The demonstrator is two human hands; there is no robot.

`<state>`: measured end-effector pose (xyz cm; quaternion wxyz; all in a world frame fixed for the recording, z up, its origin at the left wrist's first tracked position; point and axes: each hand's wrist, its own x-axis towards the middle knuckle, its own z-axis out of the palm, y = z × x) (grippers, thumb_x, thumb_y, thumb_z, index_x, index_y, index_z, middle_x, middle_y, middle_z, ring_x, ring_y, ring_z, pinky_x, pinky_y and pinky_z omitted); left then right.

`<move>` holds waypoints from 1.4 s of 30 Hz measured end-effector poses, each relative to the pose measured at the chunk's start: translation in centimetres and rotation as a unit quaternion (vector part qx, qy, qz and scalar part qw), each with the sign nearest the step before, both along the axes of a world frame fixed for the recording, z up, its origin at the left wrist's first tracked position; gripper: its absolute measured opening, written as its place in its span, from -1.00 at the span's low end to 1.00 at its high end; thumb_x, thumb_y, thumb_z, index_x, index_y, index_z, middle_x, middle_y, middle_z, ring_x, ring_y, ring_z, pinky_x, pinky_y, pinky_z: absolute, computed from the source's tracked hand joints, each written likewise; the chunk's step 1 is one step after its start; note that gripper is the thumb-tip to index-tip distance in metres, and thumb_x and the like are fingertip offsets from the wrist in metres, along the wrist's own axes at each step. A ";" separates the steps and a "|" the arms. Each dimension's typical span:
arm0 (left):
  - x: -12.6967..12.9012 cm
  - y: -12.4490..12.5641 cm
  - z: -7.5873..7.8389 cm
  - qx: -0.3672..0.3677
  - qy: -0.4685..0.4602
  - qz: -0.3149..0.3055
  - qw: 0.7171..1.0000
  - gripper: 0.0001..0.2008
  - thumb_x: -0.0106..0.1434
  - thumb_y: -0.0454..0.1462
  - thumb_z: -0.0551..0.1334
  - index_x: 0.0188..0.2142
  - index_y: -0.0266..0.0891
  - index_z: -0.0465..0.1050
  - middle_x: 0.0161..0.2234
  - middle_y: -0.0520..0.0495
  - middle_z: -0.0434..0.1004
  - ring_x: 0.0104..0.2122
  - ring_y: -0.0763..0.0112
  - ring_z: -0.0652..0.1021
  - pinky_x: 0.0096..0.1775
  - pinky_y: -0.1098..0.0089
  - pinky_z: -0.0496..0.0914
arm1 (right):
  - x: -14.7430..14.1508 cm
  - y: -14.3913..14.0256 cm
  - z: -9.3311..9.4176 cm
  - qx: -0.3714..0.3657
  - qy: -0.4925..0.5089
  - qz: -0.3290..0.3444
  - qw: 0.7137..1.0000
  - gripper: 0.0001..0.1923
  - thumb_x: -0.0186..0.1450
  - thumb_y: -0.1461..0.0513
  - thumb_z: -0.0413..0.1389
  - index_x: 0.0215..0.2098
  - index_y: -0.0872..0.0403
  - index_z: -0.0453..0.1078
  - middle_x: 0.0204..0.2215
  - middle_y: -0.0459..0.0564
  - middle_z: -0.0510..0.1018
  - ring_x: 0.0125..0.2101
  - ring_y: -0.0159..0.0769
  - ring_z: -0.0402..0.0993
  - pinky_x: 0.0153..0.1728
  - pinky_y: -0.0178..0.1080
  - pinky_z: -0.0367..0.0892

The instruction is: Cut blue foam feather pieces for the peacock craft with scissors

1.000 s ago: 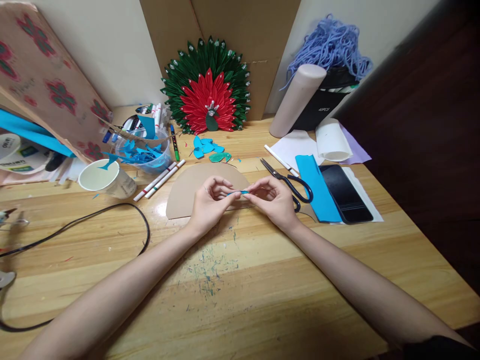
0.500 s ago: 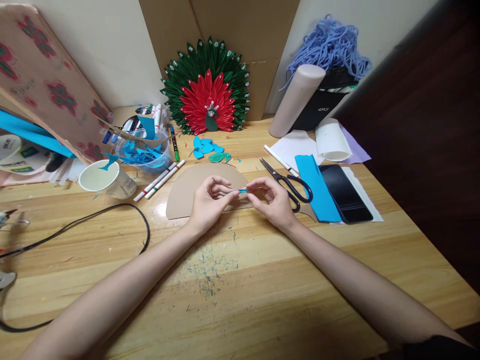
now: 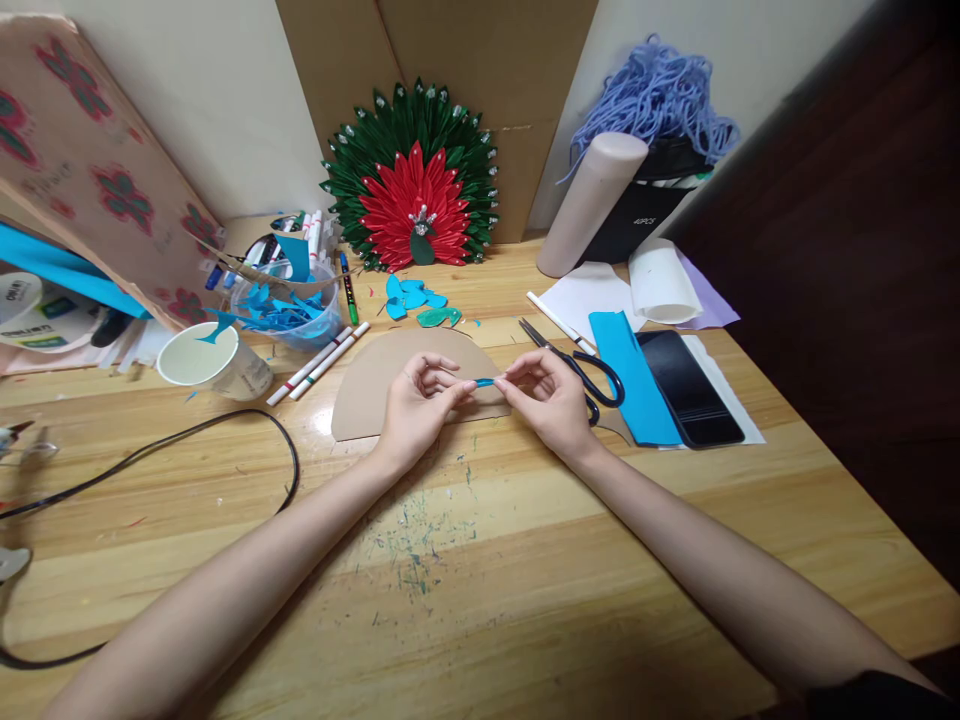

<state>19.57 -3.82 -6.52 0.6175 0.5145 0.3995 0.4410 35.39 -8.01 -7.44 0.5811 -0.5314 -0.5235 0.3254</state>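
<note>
A tiny blue strip [image 3: 485, 383] is pinched between left hand [image 3: 417, 405] and right hand [image 3: 550, 397], just over the cardboard [image 3: 367, 385]; cardboard's bare, finished petals [image 3: 412, 293] piled behind it.

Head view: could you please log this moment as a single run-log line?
left hand: pinching blue paper strip | right hand: pinching strip's other end | under hands: cardboard semicircle | nearby: scissors

At the centre of the frame we pinch a small blue paper piece [image 3: 485, 382] between our left hand [image 3: 420, 405] and right hand [image 3: 549, 398], above a tan cardboard semicircle [image 3: 375, 385] on the wooden table [image 3: 480, 560]. Black scissors [image 3: 581, 368] lie just right of our right hand, a paper cup [image 3: 206, 360] sits at left, and a red-and-green paper fan [image 3: 415, 190] leans at upper centre.
</note>
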 end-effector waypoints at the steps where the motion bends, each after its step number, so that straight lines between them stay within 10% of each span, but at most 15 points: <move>1: 0.0 0.0 -0.1 0.001 0.000 -0.002 1.000 -0.67 -0.02 -0.27 0.38 -0.32 -0.26 0.28 -0.57 0.06 0.51 -0.54 0.47 0.55 -0.42 0.48 0.42 | 0.0 0.0 0.0 -0.004 0.002 0.003 1.000 -0.82 0.11 0.23 0.24 -0.38 0.04 0.31 -0.44 -0.10 0.47 -0.41 -0.37 0.45 -0.35 -0.28 0.41; 10: -0.4 -0.3 -0.5 0.177 0.071 -0.077 0.979 -0.71 0.06 -0.26 0.34 -0.18 -0.22 0.47 -0.16 -0.11 0.50 -0.15 0.34 0.53 -0.09 0.31 0.43 | 0.6 0.5 -0.8 -0.018 0.013 0.047 0.999 -0.87 0.17 0.17 0.19 -0.36 0.04 0.35 -0.42 -0.08 0.46 -0.37 -0.36 0.43 -0.33 -0.29 0.38; 15: -0.6 -0.4 -0.1 0.256 0.139 -0.048 0.955 -0.87 0.14 -0.29 0.28 -0.28 -0.21 0.55 -0.28 -0.10 0.53 -0.24 0.38 0.52 -0.18 0.35 0.42 | 0.5 0.5 -0.7 -0.040 0.007 0.062 0.997 -0.87 0.18 0.16 0.17 -0.35 0.05 0.39 -0.40 -0.06 0.50 -0.35 -0.34 0.45 -0.30 -0.26 0.39; 42: -0.3 -0.3 -0.3 0.075 0.135 -0.096 0.983 -0.79 0.13 -0.17 0.26 -0.38 -0.32 0.50 -0.43 -0.08 0.58 -0.45 0.41 0.53 -0.37 0.43 0.39 | 0.2 0.1 -0.4 -0.041 -0.019 0.073 0.996 -0.85 0.17 0.15 0.18 -0.39 0.06 0.36 -0.43 -0.07 0.48 -0.39 -0.32 0.44 -0.32 -0.24 0.39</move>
